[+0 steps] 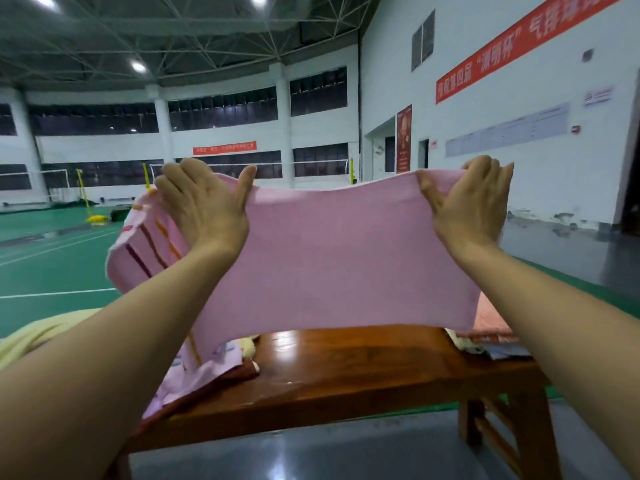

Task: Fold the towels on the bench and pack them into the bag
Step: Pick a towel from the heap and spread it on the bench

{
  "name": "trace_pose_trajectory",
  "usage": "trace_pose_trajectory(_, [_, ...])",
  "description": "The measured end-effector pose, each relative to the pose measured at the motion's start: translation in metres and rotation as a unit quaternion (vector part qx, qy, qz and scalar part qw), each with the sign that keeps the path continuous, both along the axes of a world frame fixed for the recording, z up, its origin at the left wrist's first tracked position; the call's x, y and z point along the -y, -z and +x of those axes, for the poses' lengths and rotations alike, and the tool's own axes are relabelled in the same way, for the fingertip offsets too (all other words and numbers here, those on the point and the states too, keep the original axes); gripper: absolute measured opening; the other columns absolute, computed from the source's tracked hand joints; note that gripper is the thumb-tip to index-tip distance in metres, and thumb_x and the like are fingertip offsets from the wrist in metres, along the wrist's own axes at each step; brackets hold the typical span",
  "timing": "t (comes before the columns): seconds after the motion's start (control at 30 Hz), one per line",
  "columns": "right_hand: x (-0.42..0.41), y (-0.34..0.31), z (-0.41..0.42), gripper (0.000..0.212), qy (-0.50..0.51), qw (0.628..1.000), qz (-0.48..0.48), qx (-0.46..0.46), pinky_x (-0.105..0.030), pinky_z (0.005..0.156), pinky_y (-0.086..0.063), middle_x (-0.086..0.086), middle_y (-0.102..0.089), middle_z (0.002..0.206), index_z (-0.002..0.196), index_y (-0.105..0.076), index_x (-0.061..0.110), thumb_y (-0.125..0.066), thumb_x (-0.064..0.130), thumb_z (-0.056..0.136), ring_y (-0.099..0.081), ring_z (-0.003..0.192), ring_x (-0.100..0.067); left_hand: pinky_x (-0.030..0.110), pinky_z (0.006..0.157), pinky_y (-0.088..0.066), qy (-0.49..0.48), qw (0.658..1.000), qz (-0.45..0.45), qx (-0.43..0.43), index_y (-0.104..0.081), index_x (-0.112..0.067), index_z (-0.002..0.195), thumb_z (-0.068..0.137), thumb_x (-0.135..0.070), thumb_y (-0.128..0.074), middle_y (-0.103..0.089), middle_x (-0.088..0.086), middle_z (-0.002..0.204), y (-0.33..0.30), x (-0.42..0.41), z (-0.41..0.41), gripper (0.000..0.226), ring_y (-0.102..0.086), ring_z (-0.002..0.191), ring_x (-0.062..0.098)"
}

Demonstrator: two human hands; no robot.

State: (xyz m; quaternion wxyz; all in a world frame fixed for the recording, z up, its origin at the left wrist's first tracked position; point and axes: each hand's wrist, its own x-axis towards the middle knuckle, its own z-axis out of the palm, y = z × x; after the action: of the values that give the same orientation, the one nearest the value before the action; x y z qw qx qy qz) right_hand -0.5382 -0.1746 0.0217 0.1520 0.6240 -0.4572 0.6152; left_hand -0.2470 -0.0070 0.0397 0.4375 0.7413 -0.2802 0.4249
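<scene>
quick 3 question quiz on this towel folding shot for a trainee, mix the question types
1. True or false: the pink towel lies flat on the wooden bench.
2. How many hands grip the towel's top edge? A) none B) one C) two
3. Fill in: the towel's striped end hangs on the person's ___ side.

Key
1. False: it is held up, spread in the air above the bench.
2. C: the left hand and the right hand each pinch the top edge.
3. Left.

Chinese characters are printed in white on the red banner high on the right wall, too blurred to be read; other signs are illegible.
</scene>
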Motion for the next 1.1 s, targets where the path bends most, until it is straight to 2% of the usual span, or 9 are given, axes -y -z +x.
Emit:
trace_pose_trajectory(0.1, [0.001, 0.01, -0.002, 0.081, -0.019, 1.0, 0.015, -0.008, -0.052, 0.121, -0.021, -0.02, -0.054, 0.107, 0.109, -0.047, 0.001, -0.038, 0.079, 0.09, -0.047, 0.113, -0.039, 0.048, 0.102, -0.026, -0.002, 1.0, 0.006, -0.004, -0.044, -0.002, 0.114, 0.092, -0.077, -0.036, -0.042, 0.022, 0.126, 0.013, 0.0, 0.006, 0.078, -0.039, 0.117, 0.039])
trace_pose_trajectory(0.23, [0.002, 0.023, 0.0, 0.076, -0.057, 0.996, 0.054, -0.035, -0.057, 0.107, -0.037, -0.022, -0.055, 0.111, 0.11, -0.048, -0.001, -0.048, 0.072, 0.089, -0.045, 0.115, -0.039, 0.05, 0.104, -0.021, 0.029, 0.996, 0.073, -0.035, -0.044, 0.001, 0.117, 0.094, -0.077, -0.028, -0.042, 0.026, 0.126, 0.027, 0.008, 0.022, 0.083, -0.037, 0.117, 0.039])
trace_pose_trajectory(0.33, [0.018, 0.033, 0.008, 0.076, -0.059, 0.993, 0.08, -0.058, -0.054, 0.099, -0.041, -0.021, -0.055, 0.108, 0.107, -0.049, -0.001, -0.047, 0.073, 0.089, -0.045, 0.107, -0.038, 0.049, 0.101, -0.023, 0.07, 0.99, 0.106, -0.057, -0.043, 0.0, 0.114, 0.092, -0.076, -0.021, -0.041, 0.025, 0.123, 0.038, 0.023, 0.038, 0.083, -0.035, 0.114, 0.038])
trace_pose_trajectory(0.43, [0.04, 0.044, 0.019, 0.076, -0.059, 0.989, 0.115, -0.069, -0.051, 0.088, -0.043, -0.02, -0.054, 0.108, 0.107, -0.048, 0.001, -0.045, 0.075, 0.088, -0.044, 0.105, -0.035, 0.048, 0.1, -0.024, 0.089, 0.984, 0.147, -0.054, -0.043, -0.001, 0.11, 0.096, -0.07, -0.026, -0.04, 0.023, 0.12, 0.05, 0.035, 0.051, 0.073, -0.034, 0.112, 0.036])
trace_pose_trajectory(0.57, [0.076, 0.051, 0.038, 0.081, -0.064, 0.985, 0.141, -0.075, -0.045, 0.082, -0.041, -0.018, -0.054, 0.111, 0.112, -0.047, 0.0, -0.044, 0.078, 0.087, -0.044, 0.106, -0.033, 0.046, 0.095, -0.029, 0.091, 0.976, 0.187, -0.061, -0.034, -0.009, 0.1, 0.089, -0.076, -0.018, -0.033, 0.013, 0.109, 0.059, 0.06, 0.074, 0.07, -0.026, 0.1, 0.028])
trace_pose_trajectory(0.7, [0.106, 0.045, 0.06, 0.081, -0.072, 0.982, 0.156, -0.082, -0.046, 0.079, -0.043, -0.016, -0.053, 0.106, 0.108, -0.047, 0.003, -0.043, 0.08, 0.084, -0.044, 0.102, -0.031, 0.048, 0.099, -0.03, 0.099, 0.974, 0.188, -0.084, -0.04, -0.005, 0.107, 0.096, -0.071, -0.029, -0.038, 0.018, 0.116, 0.054, 0.09, 0.091, 0.068, -0.033, 0.108, 0.033])
trace_pose_trajectory(0.83, [0.129, 0.027, 0.076, 0.082, -0.074, 0.982, 0.151, -0.08, -0.046, 0.081, -0.042, -0.017, -0.053, 0.108, 0.109, -0.048, 0.002, -0.041, 0.08, 0.086, -0.044, 0.104, -0.032, 0.049, 0.1, -0.029, 0.106, 0.977, 0.177, -0.061, -0.035, -0.008, 0.102, 0.098, -0.068, -0.029, -0.034, 0.014, 0.111, 0.027, 0.108, 0.104, 0.061, -0.033, 0.109, 0.034])
trace_pose_trajectory(0.97, [0.135, 0.018, 0.076, 0.083, -0.077, 0.984, 0.142, -0.073, -0.039, 0.074, -0.039, -0.014, -0.052, 0.107, 0.11, -0.047, 0.003, -0.039, 0.082, 0.085, -0.045, 0.104, -0.031, 0.049, 0.101, -0.029, 0.116, 0.977, 0.171, -0.053, -0.041, -0.004, 0.111, 0.097, -0.069, -0.031, -0.037, 0.018, 0.118, 0.009, 0.111, 0.11, 0.068, -0.032, 0.113, 0.035])
trace_pose_trajectory(1.1, [0.113, 0.043, 0.062, 0.076, -0.087, 0.981, 0.164, -0.063, -0.039, 0.073, -0.04, -0.008, -0.043, 0.1, 0.103, -0.043, 0.008, -0.039, 0.082, 0.085, -0.041, 0.097, -0.026, 0.047, 0.097, -0.027, 0.133, 0.979, 0.149, -0.03, -0.042, -0.004, 0.107, 0.1, -0.063, -0.034, -0.034, 0.014, 0.107, 0.033, 0.087, 0.094, 0.06, -0.031, 0.103, 0.03])
